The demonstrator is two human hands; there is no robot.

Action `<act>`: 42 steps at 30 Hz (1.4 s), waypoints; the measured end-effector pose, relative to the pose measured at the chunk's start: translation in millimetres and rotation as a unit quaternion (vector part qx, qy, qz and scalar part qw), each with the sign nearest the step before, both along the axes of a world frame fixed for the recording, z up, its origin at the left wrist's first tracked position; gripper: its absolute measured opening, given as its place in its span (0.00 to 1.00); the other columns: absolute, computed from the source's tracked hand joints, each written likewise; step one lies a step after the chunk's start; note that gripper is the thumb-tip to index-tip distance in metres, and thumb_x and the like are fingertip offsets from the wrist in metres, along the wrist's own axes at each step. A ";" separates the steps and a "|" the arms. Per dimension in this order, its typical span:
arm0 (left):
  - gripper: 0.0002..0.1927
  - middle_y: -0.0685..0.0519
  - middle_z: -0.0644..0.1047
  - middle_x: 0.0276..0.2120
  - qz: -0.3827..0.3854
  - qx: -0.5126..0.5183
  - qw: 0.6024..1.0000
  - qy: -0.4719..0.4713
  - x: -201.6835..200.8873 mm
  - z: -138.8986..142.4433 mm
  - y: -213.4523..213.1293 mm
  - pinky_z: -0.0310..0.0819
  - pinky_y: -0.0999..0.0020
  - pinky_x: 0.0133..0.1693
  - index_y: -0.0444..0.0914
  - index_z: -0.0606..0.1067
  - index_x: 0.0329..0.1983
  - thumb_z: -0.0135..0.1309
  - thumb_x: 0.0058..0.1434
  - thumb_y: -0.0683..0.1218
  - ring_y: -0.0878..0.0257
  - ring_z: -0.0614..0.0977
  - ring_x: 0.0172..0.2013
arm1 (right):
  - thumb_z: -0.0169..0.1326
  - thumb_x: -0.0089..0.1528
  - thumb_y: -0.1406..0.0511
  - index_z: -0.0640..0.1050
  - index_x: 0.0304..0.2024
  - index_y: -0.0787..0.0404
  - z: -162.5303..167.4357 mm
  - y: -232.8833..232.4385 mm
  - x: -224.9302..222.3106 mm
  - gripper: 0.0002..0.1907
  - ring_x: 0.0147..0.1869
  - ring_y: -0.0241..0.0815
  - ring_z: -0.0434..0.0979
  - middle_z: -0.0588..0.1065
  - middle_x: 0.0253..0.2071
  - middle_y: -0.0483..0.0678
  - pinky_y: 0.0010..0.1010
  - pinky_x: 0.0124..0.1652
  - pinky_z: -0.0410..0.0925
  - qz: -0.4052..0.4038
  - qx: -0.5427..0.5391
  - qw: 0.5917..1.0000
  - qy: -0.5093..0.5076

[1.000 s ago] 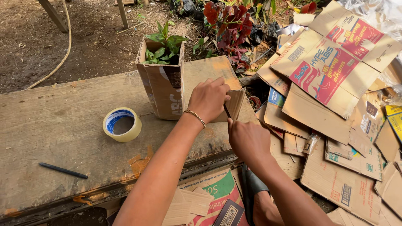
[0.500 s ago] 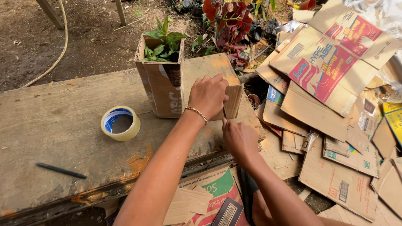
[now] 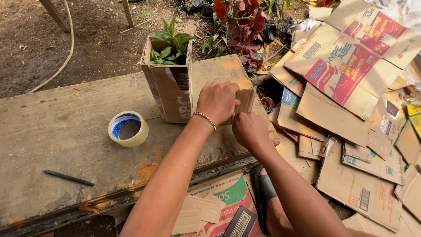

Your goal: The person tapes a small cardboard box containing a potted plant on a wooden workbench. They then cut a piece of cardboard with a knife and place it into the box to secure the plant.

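A flat, folded brown cardboard box (image 3: 223, 68) lies on the worn wooden table (image 3: 66, 131), right beside an upright cardboard box (image 3: 169, 94) that holds a small green plant (image 3: 169, 44). My left hand (image 3: 217, 101), with a thin bracelet at the wrist, presses down on the folded box, its fingers curled over the box's top. Just to its right, my right hand (image 3: 250, 129) has its fingers closed against the box's near right edge. What it pinches there is hidden by the hand itself.
A roll of clear tape (image 3: 128, 128) and a black pen (image 3: 68, 177) lie on the table to the left. Several flattened cardboard sheets (image 3: 346, 87) are piled on the ground at right. My sandalled foot (image 3: 265, 197) is below the table edge. Red-leaved plants (image 3: 239, 22) grow behind.
My right hand has moved up from below the table edge to the folded box, next to my left hand. The left hand has stayed on the box.
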State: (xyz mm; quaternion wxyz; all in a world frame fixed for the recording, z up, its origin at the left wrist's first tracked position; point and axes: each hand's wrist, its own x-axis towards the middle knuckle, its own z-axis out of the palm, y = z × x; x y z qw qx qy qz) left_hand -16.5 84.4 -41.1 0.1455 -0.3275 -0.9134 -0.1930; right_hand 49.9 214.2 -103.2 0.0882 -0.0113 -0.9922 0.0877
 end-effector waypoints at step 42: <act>0.28 0.49 0.82 0.31 0.015 -0.120 0.992 -0.025 -18.3 -1.2 6.2 0.73 0.60 0.42 0.37 0.76 0.39 0.70 0.49 0.61 0.55 0.83 0.42 | 0.43 0.70 0.51 0.81 0.25 0.62 -11.5 2.7 18.8 0.29 0.31 0.65 0.80 0.78 0.25 0.62 0.52 0.32 0.72 -0.030 0.014 0.996 -0.088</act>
